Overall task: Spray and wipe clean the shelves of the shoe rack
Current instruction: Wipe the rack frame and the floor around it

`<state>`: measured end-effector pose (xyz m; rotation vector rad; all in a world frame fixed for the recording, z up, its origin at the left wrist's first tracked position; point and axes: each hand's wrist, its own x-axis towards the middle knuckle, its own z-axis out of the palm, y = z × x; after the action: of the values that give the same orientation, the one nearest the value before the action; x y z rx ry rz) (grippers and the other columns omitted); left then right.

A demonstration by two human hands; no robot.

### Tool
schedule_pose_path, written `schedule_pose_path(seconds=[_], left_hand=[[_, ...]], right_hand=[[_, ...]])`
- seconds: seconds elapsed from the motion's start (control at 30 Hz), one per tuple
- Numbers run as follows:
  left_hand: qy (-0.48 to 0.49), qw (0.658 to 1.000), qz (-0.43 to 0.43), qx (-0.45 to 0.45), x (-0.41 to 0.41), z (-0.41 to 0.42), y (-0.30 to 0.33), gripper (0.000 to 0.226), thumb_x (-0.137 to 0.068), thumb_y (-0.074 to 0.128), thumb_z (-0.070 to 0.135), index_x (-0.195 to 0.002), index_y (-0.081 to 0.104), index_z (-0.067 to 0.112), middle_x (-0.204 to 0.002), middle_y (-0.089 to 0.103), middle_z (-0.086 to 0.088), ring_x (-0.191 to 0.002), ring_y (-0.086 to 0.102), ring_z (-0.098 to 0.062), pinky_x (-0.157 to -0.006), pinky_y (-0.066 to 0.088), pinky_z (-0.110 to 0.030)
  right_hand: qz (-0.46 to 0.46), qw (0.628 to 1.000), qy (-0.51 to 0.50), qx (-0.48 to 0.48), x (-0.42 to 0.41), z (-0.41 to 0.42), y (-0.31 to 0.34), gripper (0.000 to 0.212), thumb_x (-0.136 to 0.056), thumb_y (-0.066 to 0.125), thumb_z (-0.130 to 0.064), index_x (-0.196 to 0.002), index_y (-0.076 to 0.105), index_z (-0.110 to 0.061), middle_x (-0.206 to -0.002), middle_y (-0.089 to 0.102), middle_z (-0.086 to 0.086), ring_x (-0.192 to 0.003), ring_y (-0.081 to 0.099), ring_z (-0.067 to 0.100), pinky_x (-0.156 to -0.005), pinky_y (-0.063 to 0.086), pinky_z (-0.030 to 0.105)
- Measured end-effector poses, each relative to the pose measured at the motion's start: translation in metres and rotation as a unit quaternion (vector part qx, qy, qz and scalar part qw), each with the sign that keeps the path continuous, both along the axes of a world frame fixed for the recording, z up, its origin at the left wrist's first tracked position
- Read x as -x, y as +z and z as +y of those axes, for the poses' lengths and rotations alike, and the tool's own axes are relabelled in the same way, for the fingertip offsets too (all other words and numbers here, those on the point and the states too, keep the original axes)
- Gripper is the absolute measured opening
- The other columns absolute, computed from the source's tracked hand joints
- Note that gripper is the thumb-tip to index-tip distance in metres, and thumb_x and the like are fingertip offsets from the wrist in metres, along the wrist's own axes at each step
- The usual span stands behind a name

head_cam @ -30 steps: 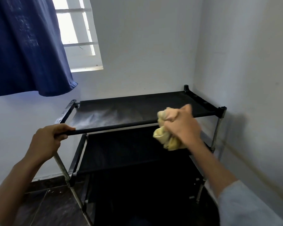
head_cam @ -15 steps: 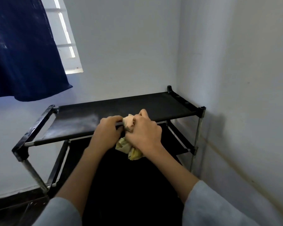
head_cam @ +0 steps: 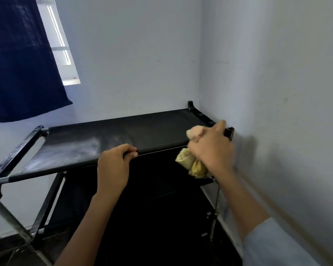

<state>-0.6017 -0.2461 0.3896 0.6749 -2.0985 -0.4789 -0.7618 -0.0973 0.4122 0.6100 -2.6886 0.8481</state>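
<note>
We see black shoe rack [head_cam: 152, 129] at frame centre, in room corner. Left hand [head_cam: 113, 166] curls over front bar of top shelf [head_cam: 85, 148], mid-frame. Right hand [head_cam: 210, 148], blurred, clutches bunched yellow cloth [head_cam: 190, 164] at shelf's right front corner. Dusty pale patch on shelf's left half.

black shoe rack [head_cam: 152, 129], seemingly dusty top shelf [head_cam: 69, 150]

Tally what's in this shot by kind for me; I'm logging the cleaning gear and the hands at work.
Shoe rack: 1
Yellow cloth: 1, bunched in the right hand
Hands: 2, left hand gripping the top shelf's front bar, right hand gripping the cloth
Dark blue curtain: 1
Spray bottle: 0 in view
Total: 5
</note>
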Motion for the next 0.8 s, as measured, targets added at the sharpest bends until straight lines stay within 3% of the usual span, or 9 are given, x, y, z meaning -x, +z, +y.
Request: schedule_pose_path(seconds=[0.2, 0.33, 0.53, 0.63, 0.7, 0.8], left_hand=[[0.005, 1.0, -0.012, -0.008, -0.001, -0.002, 0.002, 0.011, -0.083, 0.069, 0.014, -0.093, 0.075, 0.013, -0.088, 0.073, -0.003, -0.082, 0.065, -0.019, -0.074, 0.046, -0.029], [-0.018, 0.999, -0.03, -0.001, -0.003, -0.007, 0.004, 0.012, -0.084, 0.068, 0.014, -0.094, 0.074, 0.013, -0.088, 0.072, -0.001, -0.078, 0.06, -0.009, -0.071, 0.041, -0.018], [-0.014, 1.0, -0.014, -0.001, -0.002, -0.005, 0.002, 0.011, -0.083, 0.069, 0.013, -0.092, 0.075, 0.013, -0.084, 0.071, 0.003, -0.074, 0.058, -0.006, -0.068, 0.036, -0.009], [-0.011, 1.0, -0.003, -0.002, -0.001, -0.005, 0.0, 0.011, -0.083, 0.069, 0.013, -0.093, 0.075, 0.012, -0.085, 0.071, 0.002, -0.077, 0.059, -0.008, -0.074, 0.042, -0.018], [-0.005, 1.0, 0.004, -0.009, 0.0, -0.002, -0.001, 0.011, -0.084, 0.069, 0.013, -0.093, 0.074, 0.011, -0.086, 0.071, 0.001, -0.079, 0.061, -0.011, -0.077, 0.044, -0.024], [0.001, 1.0, 0.004, -0.016, 0.001, -0.001, -0.001, 0.011, -0.084, 0.069, 0.012, -0.093, 0.075, 0.011, -0.087, 0.072, -0.002, -0.081, 0.064, -0.016, -0.078, 0.048, -0.029]], right_hand=[[0.037, 0.988, 0.151, 0.001, -0.056, -0.036, -0.011, 0.024, -0.078, 0.061, -0.04, -0.095, 0.057, -0.023, -0.1, 0.019, -0.004, -0.054, 0.037, 0.01, -0.051, 0.026, 0.023], [0.029, 0.996, 0.089, -0.01, -0.016, -0.005, -0.009, 0.025, -0.079, 0.057, -0.042, -0.1, 0.061, -0.028, -0.101, 0.021, -0.004, -0.056, 0.042, 0.014, -0.06, 0.035, 0.028], [0.044, 0.997, -0.059, -0.013, 0.033, 0.038, -0.013, 0.022, -0.08, 0.059, -0.038, -0.092, 0.06, -0.02, -0.101, 0.019, -0.001, -0.051, 0.034, 0.011, -0.047, 0.017, 0.02], [0.017, 0.998, -0.051, 0.012, 0.024, 0.029, -0.01, 0.018, -0.08, 0.057, -0.035, -0.091, 0.059, -0.02, -0.102, 0.021, -0.001, -0.052, 0.039, 0.013, -0.048, 0.023, 0.021], [-0.016, 0.999, -0.012, 0.029, 0.008, 0.015, -0.006, 0.021, -0.079, 0.056, -0.034, -0.096, 0.062, -0.023, -0.108, 0.029, 0.0, -0.057, 0.043, 0.018, -0.058, 0.033, 0.023], [-0.017, 0.997, 0.077, 0.016, -0.032, -0.015, -0.004, 0.024, -0.076, 0.06, -0.037, -0.098, 0.062, -0.027, -0.111, 0.031, -0.001, -0.056, 0.039, 0.014, -0.056, 0.029, 0.022]])
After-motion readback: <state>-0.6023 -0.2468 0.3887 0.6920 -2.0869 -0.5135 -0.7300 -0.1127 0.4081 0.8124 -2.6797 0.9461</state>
